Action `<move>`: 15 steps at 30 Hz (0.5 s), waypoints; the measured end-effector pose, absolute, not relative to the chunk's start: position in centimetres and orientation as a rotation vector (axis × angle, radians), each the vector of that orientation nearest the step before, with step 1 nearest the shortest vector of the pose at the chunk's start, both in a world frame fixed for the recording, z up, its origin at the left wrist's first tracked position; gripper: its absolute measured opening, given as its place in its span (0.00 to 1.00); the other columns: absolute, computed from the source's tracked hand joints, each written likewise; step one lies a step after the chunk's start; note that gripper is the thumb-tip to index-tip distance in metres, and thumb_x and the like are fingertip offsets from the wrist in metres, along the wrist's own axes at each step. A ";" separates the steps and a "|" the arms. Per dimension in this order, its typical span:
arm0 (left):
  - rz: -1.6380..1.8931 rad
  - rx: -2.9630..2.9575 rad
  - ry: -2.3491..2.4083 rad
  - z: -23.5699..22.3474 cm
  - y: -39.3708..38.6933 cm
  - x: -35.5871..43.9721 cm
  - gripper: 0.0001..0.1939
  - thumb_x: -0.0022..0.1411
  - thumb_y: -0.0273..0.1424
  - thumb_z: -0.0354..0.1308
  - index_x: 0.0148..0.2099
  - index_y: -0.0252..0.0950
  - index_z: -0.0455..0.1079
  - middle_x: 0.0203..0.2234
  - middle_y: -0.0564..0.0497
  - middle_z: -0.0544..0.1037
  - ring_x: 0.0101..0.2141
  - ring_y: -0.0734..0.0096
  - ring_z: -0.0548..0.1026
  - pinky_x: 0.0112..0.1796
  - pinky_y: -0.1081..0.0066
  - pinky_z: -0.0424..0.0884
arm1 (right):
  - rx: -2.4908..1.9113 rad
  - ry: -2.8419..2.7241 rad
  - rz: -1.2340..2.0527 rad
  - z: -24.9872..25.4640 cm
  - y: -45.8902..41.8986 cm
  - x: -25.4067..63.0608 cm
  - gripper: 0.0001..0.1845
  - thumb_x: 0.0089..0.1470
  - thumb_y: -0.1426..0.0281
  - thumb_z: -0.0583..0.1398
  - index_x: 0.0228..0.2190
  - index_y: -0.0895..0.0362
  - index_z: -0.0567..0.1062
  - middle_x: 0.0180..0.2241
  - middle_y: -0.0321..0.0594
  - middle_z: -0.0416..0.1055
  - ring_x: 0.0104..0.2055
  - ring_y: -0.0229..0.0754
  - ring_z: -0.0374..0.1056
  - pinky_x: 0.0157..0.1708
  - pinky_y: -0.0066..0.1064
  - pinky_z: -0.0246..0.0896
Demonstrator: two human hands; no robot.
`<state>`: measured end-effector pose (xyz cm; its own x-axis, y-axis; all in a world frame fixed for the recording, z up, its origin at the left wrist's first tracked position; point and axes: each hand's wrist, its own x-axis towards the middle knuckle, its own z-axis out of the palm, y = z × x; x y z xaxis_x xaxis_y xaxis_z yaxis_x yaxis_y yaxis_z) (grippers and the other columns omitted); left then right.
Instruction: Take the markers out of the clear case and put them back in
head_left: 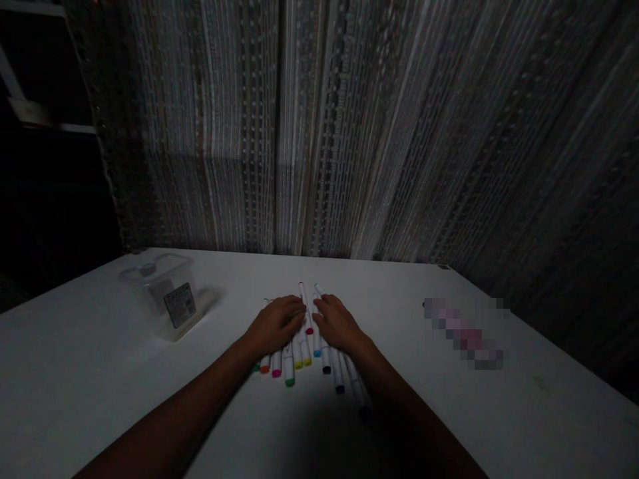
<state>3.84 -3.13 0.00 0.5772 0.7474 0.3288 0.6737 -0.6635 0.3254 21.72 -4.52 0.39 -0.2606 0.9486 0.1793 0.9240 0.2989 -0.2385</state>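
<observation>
Several white markers with coloured ends lie side by side on the white table [234, 412]. My left hand [276, 324] rests palm down over the left ones, thumb apart from the fingers. Beneath it show a green-ended marker [289, 366], a pink-ended marker [277, 369] and a yellow-ended marker [305, 352]. My right hand [339, 322] lies over the right ones, fingers bent and apart, beside a light-blue-ended marker [317, 344] and a black-ended marker [326, 360]. Between the hands lies a red-ended marker [308, 322]. The palms hide the middle of many markers.
A clear plastic box [172, 279] with a dark label [180, 305] stands at the left of the table. At the right lies a pinkish item [462, 332], blurred into blocks. A striped curtain [319, 133] hangs behind the table's far edge. The light is dim.
</observation>
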 end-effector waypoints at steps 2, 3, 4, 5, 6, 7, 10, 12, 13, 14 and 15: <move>0.636 2.685 1.229 -0.4 -3.0 3.9 0.25 0.63 0.43 0.42 0.56 0.38 0.63 0.56 0.43 0.63 0.56 0.59 0.61 0.55 0.55 0.57 | -1.723 -2.297 0.114 0.2 -4.5 21.8 0.22 0.59 0.66 0.49 0.53 0.62 0.64 0.56 0.51 0.58 0.59 0.47 0.50 0.57 0.37 0.44; 0.584 2.708 1.228 -0.6 -3.0 4.0 0.26 0.62 0.45 0.43 0.57 0.39 0.61 0.58 0.43 0.61 0.58 0.56 0.58 0.55 0.51 0.55 | -1.725 -2.304 0.106 0.1 -4.4 21.8 0.23 0.60 0.65 0.48 0.53 0.62 0.63 0.56 0.51 0.57 0.59 0.47 0.50 0.58 0.38 0.44; 0.525 2.723 1.213 -0.6 -3.0 4.1 0.27 0.61 0.46 0.44 0.58 0.40 0.60 0.58 0.43 0.60 0.58 0.54 0.56 0.55 0.47 0.53 | -1.722 -2.308 0.095 -0.1 -4.3 21.8 0.23 0.60 0.64 0.48 0.54 0.62 0.63 0.56 0.51 0.57 0.59 0.48 0.50 0.58 0.39 0.44; 0.483 2.728 1.190 -0.6 -3.0 4.1 0.26 0.61 0.47 0.44 0.57 0.41 0.61 0.58 0.44 0.61 0.58 0.53 0.56 0.54 0.45 0.52 | -1.716 -2.312 0.083 -0.2 -4.2 21.8 0.23 0.60 0.64 0.47 0.54 0.61 0.62 0.56 0.51 0.58 0.59 0.48 0.50 0.57 0.40 0.45; 0.466 2.721 1.165 -0.4 -3.0 4.2 0.24 0.62 0.46 0.43 0.55 0.41 0.64 0.56 0.44 0.63 0.57 0.53 0.58 0.54 0.44 0.53 | -1.708 -2.314 0.070 -0.3 -4.1 21.7 0.23 0.61 0.64 0.47 0.54 0.61 0.62 0.56 0.51 0.58 0.59 0.48 0.50 0.57 0.41 0.45; 0.472 2.707 1.140 -0.3 -3.0 4.2 0.22 0.62 0.44 0.42 0.52 0.41 0.66 0.54 0.45 0.66 0.56 0.55 0.61 0.54 0.46 0.54 | -1.696 -2.317 0.056 -0.4 -4.0 21.7 0.23 0.61 0.64 0.46 0.54 0.61 0.62 0.55 0.51 0.59 0.58 0.48 0.51 0.56 0.41 0.47; 0.589 2.650 1.079 0.1 -3.0 4.0 0.20 0.64 0.39 0.40 0.46 0.39 0.70 0.46 0.46 0.73 0.47 0.64 0.69 0.52 0.58 0.61 | -1.657 -2.326 0.022 -0.6 -3.9 21.7 0.22 0.61 0.65 0.46 0.53 0.60 0.63 0.55 0.51 0.59 0.58 0.48 0.51 0.55 0.40 0.49; 0.709 2.631 1.090 0.0 -2.9 3.9 0.20 0.64 0.38 0.40 0.49 0.38 0.69 0.48 0.45 0.72 0.48 0.65 0.68 0.52 0.62 0.61 | -1.646 -2.331 0.015 -0.6 -4.0 21.9 0.22 0.61 0.65 0.46 0.53 0.60 0.64 0.55 0.51 0.58 0.58 0.49 0.51 0.55 0.41 0.49; 0.737 2.637 1.111 -0.2 -2.9 3.8 0.21 0.64 0.39 0.42 0.52 0.38 0.66 0.51 0.44 0.69 0.51 0.63 0.66 0.53 0.61 0.59 | -1.650 -2.332 0.018 -0.7 -4.0 21.9 0.22 0.61 0.65 0.47 0.53 0.59 0.63 0.56 0.51 0.58 0.59 0.49 0.51 0.55 0.42 0.48; 0.724 2.649 1.133 -0.4 -2.9 3.8 0.22 0.63 0.40 0.43 0.55 0.38 0.64 0.55 0.44 0.65 0.55 0.60 0.62 0.55 0.57 0.57 | -1.658 -2.332 0.023 -0.7 -4.1 22.0 0.22 0.60 0.64 0.47 0.54 0.59 0.63 0.56 0.51 0.58 0.59 0.50 0.51 0.55 0.43 0.48; 0.673 2.663 1.149 -0.5 -2.9 3.9 0.23 0.62 0.42 0.44 0.57 0.40 0.61 0.57 0.44 0.62 0.57 0.58 0.57 0.56 0.53 0.53 | -1.665 -2.330 0.024 -0.7 -4.1 22.0 0.23 0.60 0.64 0.47 0.54 0.59 0.63 0.56 0.51 0.57 0.59 0.51 0.50 0.55 0.43 0.48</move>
<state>3.86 -2.93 -0.53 0.6025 0.7227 0.3387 0.6488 -0.6906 0.3196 21.97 -4.10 -0.71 -0.2986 0.9302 0.2136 0.9255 0.3369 -0.1729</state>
